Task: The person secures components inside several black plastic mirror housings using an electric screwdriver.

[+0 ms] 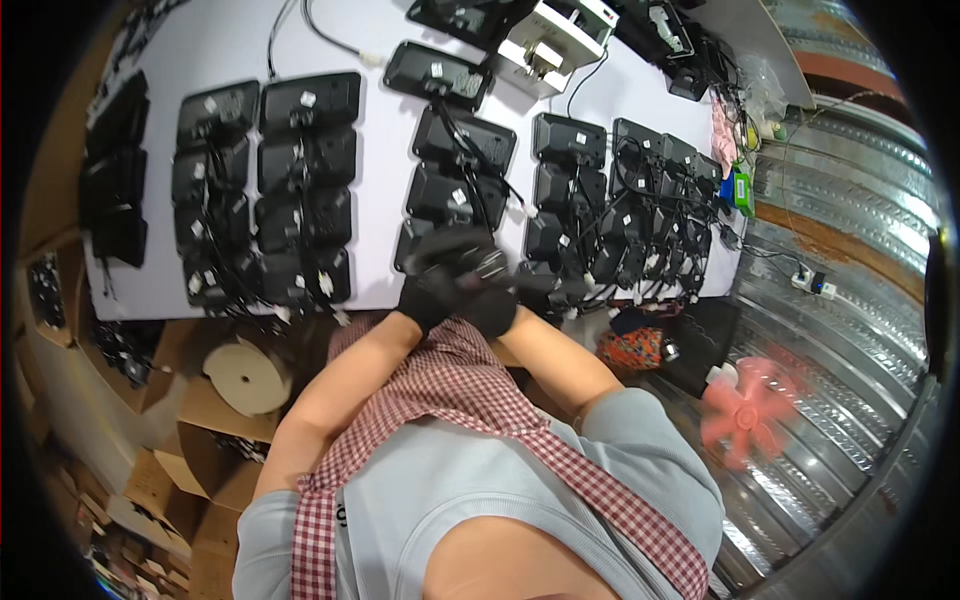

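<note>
Both my hands wear black gloves and come together at the table's front edge. Between them is a black plastic unit (447, 247), tilted and smeared by motion, with a shiny patch on its right side. My left hand (428, 300) is closed on its lower left part. My right hand (492, 308) is closed at its lower right; the fingers are mostly hidden. Just beyond stands a column of similar black rectangular units (457, 195) with cables and small white labels. A white connector (529, 210) hangs off one cable there.
More black units lie in columns at left (305, 160) and right (570, 140) on the white table (385, 200). A white metal fixture (548, 58) stands at the back. Below left are cardboard boxes (200, 460) and a white roll (245, 378). A pink fan (748, 415) spins at right.
</note>
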The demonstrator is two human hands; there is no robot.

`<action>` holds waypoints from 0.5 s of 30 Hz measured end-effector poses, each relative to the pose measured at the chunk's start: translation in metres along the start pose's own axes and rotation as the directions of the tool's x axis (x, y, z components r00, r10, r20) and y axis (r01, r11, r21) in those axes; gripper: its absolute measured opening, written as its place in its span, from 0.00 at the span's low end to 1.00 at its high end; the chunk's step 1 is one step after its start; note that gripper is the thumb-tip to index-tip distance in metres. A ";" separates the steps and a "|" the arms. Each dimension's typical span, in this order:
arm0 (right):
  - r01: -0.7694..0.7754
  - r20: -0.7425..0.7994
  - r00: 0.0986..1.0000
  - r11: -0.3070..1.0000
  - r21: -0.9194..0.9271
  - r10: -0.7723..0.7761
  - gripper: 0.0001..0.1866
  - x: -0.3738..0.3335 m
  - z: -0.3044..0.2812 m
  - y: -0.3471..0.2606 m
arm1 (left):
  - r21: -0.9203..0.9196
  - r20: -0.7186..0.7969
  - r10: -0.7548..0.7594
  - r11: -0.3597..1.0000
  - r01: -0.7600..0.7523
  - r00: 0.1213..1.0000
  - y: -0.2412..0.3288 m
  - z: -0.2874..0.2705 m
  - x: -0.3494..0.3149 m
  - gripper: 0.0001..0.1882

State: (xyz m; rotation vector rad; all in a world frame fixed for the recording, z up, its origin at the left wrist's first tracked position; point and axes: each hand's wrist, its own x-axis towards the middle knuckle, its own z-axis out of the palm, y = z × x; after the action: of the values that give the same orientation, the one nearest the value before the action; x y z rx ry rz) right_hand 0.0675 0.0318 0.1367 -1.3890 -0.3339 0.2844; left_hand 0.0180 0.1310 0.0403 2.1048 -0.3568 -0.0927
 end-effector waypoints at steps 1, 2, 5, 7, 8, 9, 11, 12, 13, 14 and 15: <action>-0.153 -0.038 0.982 0.901 0.406 0.184 0.13 0.007 -0.012 -0.023 | 0.075 -0.094 0.138 0.989 -0.131 0.986 -0.012 0.011 -0.013 0.16; -0.068 -0.215 0.966 0.941 0.332 0.146 0.12 0.009 -0.031 -0.027 | 0.090 -0.075 0.167 0.983 -0.160 0.983 -0.008 0.001 -0.005 0.16; 0.120 -0.570 0.821 0.969 0.214 0.024 0.12 0.019 -0.092 -0.032 | 0.062 -0.047 0.103 0.993 -0.100 0.994 -0.009 -0.032 0.033 0.16; 0.130 -0.555 0.819 0.897 0.423 0.143 0.09 0.018 -0.113 -0.044 | 0.079 -0.142 0.007 0.997 0.005 0.990 -0.036 -0.051 0.079 0.20; 0.069 -0.509 0.831 0.865 0.496 0.226 0.09 0.005 -0.128 -0.031 | 0.180 -0.249 0.045 0.984 0.001 0.968 -0.041 -0.058 0.114 0.24; 0.008 -0.520 0.817 0.898 0.439 0.247 0.10 -0.003 -0.124 -0.031 | 0.280 -0.352 0.091 0.960 0.012 0.932 -0.049 -0.067 0.149 0.27; -0.106 -0.460 0.855 0.948 0.300 0.241 0.11 -0.010 -0.101 -0.033 | 0.459 -0.459 0.037 0.865 0.201 0.888 -0.092 -0.074 0.196 0.33; -0.138 -0.402 0.880 0.947 0.290 0.251 0.11 -0.011 -0.088 -0.028 | 0.469 -0.447 0.017 0.856 0.218 0.894 -0.129 -0.082 0.204 0.35; -0.163 -0.386 0.886 0.952 0.260 0.257 0.12 -0.016 -0.085 -0.026 | 0.462 -0.408 0.006 0.864 0.200 0.913 -0.132 -0.079 0.222 0.36; -0.232 -0.388 0.851 0.916 0.327 0.354 0.11 -0.022 -0.081 -0.027 | 0.450 -0.253 0.032 0.888 0.089 0.967 -0.133 -0.077 0.229 0.35; -0.221 -0.402 0.847 0.917 0.331 0.349 0.11 -0.023 -0.084 -0.029 | 0.372 -0.268 -0.061 0.914 0.162 0.961 -0.120 -0.062 0.236 0.31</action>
State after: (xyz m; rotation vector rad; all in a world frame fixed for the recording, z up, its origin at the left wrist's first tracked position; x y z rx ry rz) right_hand 0.0797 -0.0582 0.1512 -1.1835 0.3019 0.2319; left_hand 0.2824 0.1726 -0.0099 2.4989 -0.1035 0.1953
